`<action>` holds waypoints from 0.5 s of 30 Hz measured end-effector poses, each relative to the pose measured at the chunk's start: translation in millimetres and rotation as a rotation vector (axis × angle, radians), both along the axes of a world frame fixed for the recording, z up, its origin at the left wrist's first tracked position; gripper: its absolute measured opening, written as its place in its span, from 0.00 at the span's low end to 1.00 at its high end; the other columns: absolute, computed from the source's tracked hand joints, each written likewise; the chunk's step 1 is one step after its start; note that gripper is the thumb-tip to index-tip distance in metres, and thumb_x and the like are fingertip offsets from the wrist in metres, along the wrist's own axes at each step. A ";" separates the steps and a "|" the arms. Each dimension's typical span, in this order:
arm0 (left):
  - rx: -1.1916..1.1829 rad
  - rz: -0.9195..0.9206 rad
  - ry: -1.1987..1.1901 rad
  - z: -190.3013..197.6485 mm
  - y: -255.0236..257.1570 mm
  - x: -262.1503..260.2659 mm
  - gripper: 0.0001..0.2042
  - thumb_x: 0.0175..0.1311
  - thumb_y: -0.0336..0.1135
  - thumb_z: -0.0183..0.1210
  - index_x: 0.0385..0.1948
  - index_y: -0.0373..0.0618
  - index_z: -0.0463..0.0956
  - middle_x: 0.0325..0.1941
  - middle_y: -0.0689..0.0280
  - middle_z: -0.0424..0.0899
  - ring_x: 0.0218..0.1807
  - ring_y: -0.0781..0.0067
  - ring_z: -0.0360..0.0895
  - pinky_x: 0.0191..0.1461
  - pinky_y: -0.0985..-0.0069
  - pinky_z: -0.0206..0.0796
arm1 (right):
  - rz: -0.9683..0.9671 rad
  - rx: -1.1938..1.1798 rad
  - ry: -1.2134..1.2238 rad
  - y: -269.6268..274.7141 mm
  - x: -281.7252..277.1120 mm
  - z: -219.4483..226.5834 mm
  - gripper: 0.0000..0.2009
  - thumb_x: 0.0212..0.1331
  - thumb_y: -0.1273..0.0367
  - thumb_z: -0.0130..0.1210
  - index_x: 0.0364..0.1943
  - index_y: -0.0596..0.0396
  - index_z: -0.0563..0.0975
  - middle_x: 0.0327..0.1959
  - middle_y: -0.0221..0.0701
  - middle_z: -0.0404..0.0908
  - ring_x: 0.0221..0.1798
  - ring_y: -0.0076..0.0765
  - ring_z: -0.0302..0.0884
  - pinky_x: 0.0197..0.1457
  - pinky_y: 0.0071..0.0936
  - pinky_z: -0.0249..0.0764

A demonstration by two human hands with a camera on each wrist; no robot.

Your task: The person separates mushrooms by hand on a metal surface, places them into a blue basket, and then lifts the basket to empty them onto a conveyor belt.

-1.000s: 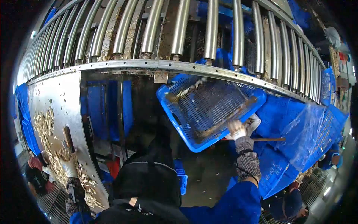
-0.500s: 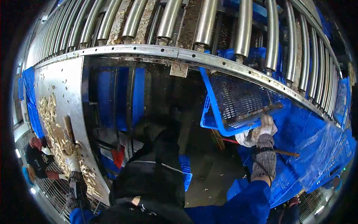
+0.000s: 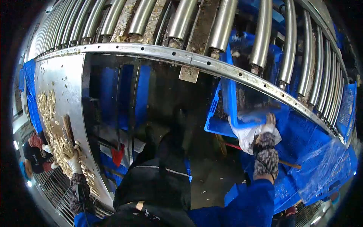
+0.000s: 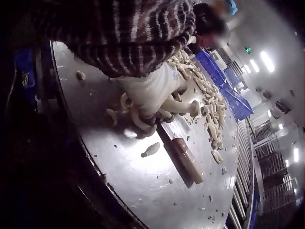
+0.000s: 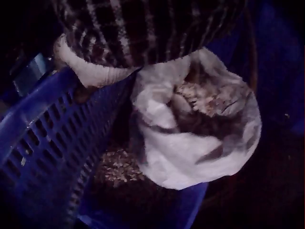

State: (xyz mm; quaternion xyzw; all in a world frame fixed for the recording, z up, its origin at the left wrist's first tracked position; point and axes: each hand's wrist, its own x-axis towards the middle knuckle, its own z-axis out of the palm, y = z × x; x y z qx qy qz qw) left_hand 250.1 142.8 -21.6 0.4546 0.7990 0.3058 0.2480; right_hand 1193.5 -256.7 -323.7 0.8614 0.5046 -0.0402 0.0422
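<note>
Gripping the near edge of the blue crate (image 3: 231,102), the right hand (image 3: 269,125) is nearer it, the crate stretching forward toward the rollers (image 3: 225,28); well leftward, the left hand (image 3: 74,162) touches mushrooms (image 3: 47,106), its closure unclear.

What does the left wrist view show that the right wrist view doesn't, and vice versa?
Only the left wrist: the left hand among pale mushrooms on a metal table, a knife with a wooden handle lying beside it, and ceiling lights.

Only the right wrist: the right hand at the rim of a slotted blue basket, beside an open white bag with pale scraps inside.

Both: a striped sleeve, a whitish glove and blue plastic containers.
</note>
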 end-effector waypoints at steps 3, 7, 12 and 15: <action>-0.006 -0.013 0.020 -6.3 -1.5 -23.7 0.40 0.55 0.23 0.59 0.70 0.45 0.47 0.62 0.57 0.67 0.54 0.65 0.72 0.51 0.72 0.70 | -0.106 -0.409 -0.110 107.6 3.5 0.6 0.27 0.55 0.60 0.51 0.61 0.52 0.69 0.66 0.41 0.65 0.72 0.43 0.54 0.74 0.42 0.51; -0.084 -0.069 0.198 0.1 1.8 1.1 0.41 0.55 0.29 0.59 0.71 0.47 0.45 0.66 0.54 0.62 0.57 0.63 0.70 0.52 0.71 0.70 | -0.268 -0.219 0.063 225.7 -16.4 -6.1 0.29 0.65 0.55 0.44 0.68 0.52 0.59 0.72 0.38 0.54 0.75 0.49 0.46 0.76 0.46 0.41; -0.304 -0.207 0.689 8.8 3.3 1.5 0.39 0.57 0.40 0.56 0.71 0.45 0.45 0.70 0.52 0.56 0.65 0.60 0.63 0.64 0.63 0.58 | -0.374 0.284 0.123 240.7 -221.9 -34.8 0.27 0.48 0.53 0.60 0.49 0.56 0.74 0.55 0.50 0.71 0.54 0.63 0.70 0.56 0.50 0.69; -0.293 -0.892 1.681 -17.7 4.2 -57.7 0.36 0.57 0.34 0.51 0.70 0.41 0.47 0.70 0.43 0.53 0.65 0.48 0.63 0.67 0.52 0.57 | -0.329 0.118 0.534 214.1 -344.3 45.8 0.18 0.50 0.59 0.59 0.37 0.60 0.77 0.40 0.48 0.78 0.46 0.57 0.74 0.51 0.48 0.70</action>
